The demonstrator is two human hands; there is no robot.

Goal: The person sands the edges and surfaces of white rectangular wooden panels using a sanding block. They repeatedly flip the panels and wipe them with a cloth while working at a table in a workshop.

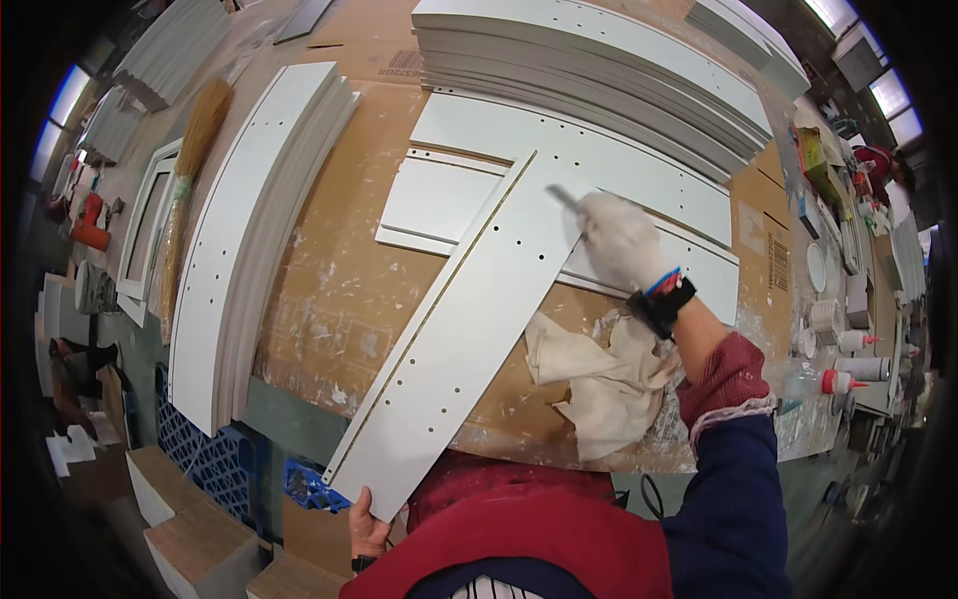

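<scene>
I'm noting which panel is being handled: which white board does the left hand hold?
The slanted white board, its near end in the left hand. It alone runs diagonally over other white boards, toward the person's body.

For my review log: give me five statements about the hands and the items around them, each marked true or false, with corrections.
1. The left hand holds the near end of the slanted white board. True.
2. The right hand is empty. False: it holds a small grey tool, blurred.
3. A crumpled cream cloth lies to the right of the slanted white board. True.
4. The straw broom lies to the right of the cloth. False: it lies far to the left.
5. A dark band circles the right wrist. True.
</scene>
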